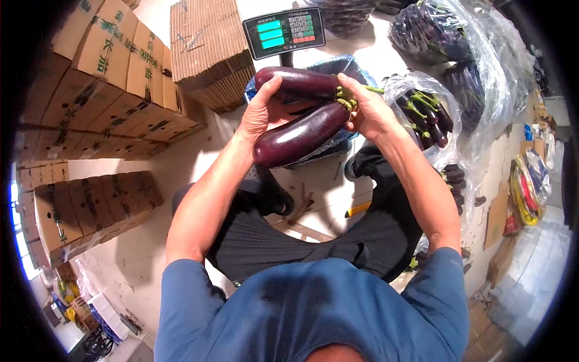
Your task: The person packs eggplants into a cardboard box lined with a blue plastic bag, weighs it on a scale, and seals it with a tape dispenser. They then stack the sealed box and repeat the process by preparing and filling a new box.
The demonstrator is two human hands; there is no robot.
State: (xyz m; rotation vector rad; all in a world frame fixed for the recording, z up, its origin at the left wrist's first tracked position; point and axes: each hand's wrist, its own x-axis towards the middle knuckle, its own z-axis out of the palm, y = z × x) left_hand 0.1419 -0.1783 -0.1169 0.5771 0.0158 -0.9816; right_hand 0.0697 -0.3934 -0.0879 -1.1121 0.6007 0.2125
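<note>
Two glossy dark purple eggplants, an upper one (298,83) and a lower one (301,134), lie side by side between my hands. My left hand (258,114) grips their rounded ends, its thumb over the upper one. At the green stem ends, my right hand (369,110) has its fingers closed around the stalks. Under the eggplants is a blue plastic-lined container (353,67), mostly hidden by them. Just behind it stands a scale display (284,34) with lit screens.
Stacked cartons (114,66) line the left side, with a row of boxes (99,208) nearer me. Flattened cardboard (211,54) is piled behind. At the right are an open plastic bag (403,87) of eggplants and larger bagged eggplants (431,33). A yellow-handled tool (358,209) lies between my feet.
</note>
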